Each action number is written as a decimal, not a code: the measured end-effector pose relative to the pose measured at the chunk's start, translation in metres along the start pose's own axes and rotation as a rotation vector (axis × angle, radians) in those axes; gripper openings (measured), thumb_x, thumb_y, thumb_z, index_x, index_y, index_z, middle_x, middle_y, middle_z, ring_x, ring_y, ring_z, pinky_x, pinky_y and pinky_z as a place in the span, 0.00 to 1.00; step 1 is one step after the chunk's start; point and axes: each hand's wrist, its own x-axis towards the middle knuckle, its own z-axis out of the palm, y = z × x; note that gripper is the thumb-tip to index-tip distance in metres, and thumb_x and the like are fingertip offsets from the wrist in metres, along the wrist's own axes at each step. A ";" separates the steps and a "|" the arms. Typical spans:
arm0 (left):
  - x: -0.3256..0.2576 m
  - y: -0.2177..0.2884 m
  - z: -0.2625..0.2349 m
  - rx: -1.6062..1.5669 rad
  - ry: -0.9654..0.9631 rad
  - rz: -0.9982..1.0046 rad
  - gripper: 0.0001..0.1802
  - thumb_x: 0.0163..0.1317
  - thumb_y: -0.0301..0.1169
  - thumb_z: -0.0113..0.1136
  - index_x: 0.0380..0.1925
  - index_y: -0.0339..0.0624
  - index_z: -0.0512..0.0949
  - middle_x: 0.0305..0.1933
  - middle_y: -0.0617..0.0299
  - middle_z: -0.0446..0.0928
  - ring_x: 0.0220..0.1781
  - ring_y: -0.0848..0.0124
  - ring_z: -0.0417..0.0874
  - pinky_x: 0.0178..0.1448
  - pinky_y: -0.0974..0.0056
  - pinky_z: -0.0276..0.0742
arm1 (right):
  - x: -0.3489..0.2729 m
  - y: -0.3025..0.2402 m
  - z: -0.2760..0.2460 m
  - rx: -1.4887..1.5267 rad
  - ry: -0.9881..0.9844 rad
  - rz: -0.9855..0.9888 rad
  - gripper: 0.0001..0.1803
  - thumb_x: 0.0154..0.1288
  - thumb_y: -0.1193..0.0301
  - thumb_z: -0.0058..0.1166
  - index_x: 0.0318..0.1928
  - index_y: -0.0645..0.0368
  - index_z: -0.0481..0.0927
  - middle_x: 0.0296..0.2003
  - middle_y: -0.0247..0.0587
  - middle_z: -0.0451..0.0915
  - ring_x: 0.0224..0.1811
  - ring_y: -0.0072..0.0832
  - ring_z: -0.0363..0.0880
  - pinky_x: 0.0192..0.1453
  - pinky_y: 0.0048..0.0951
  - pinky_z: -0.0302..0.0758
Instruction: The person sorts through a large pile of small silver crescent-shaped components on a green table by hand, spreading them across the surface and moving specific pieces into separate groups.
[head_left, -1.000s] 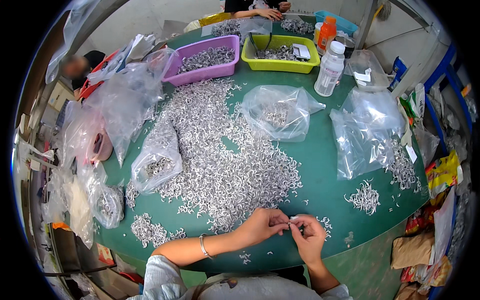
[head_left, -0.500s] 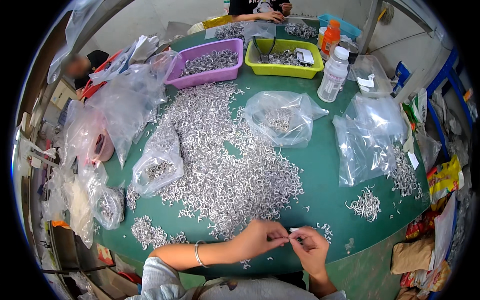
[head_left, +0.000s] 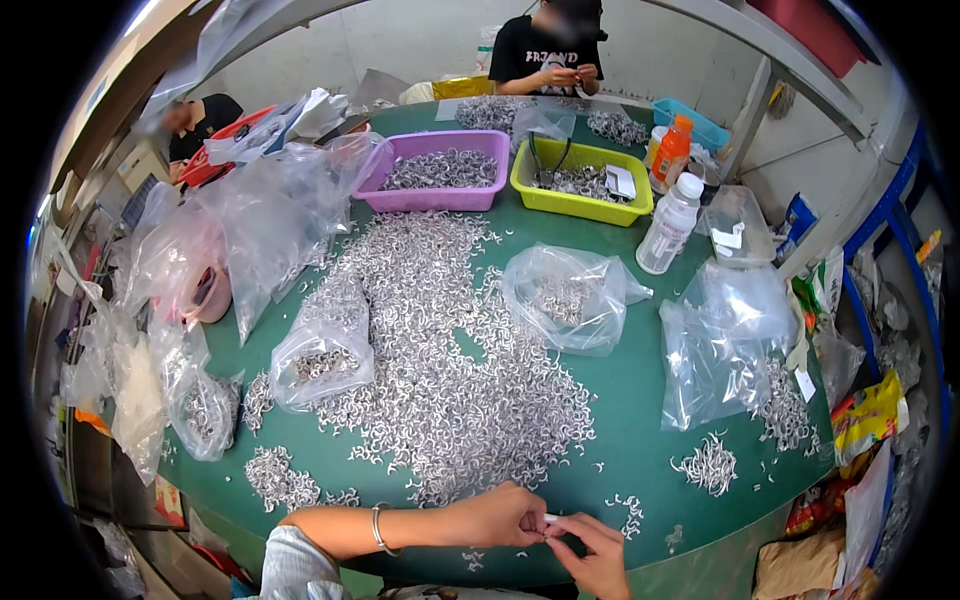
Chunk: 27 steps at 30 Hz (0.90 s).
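My left hand (head_left: 503, 516), with a bangle on its wrist, is closed in a pinch near the table's front edge. Its fingertips meet those of my right hand (head_left: 592, 556), also pinched. What they hold is too small and hidden to name; a whitish bit (head_left: 550, 519) shows at the right fingertips. Just beyond the hands spreads a big heap of small silvery curved pieces (head_left: 440, 400). Smaller piles of such pieces lie to the left (head_left: 280, 480) and right of my hands (head_left: 632, 515). A pile of longer, thinner curved pieces (head_left: 708, 466) lies farther right.
Purple (head_left: 500, 170) and yellow-green baskets (head_left: 575, 203) of pieces stand at the back, beside a white bottle (head_left: 668, 225) and an orange bottle (head_left: 672, 152). Clear bags (head_left: 600, 325) lie about the green table (head_left: 610, 400). One person (head_left: 545, 60) works opposite; another (head_left: 205, 125) is far left.
The view has tilted up, showing more of the person opposite. My hands remain together; the left fingers are curled in more and the right hand sits lower in the picture.
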 end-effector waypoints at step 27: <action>0.058 -0.019 0.038 0.237 0.326 0.193 0.06 0.57 0.20 0.62 0.35 0.30 0.83 0.27 0.56 0.83 0.31 0.72 0.83 0.39 0.66 0.80 | -0.012 0.056 -0.024 -0.515 0.426 -0.196 0.15 0.58 0.87 0.56 0.47 0.66 0.81 0.36 0.49 0.81 0.37 0.42 0.79 0.43 0.35 0.76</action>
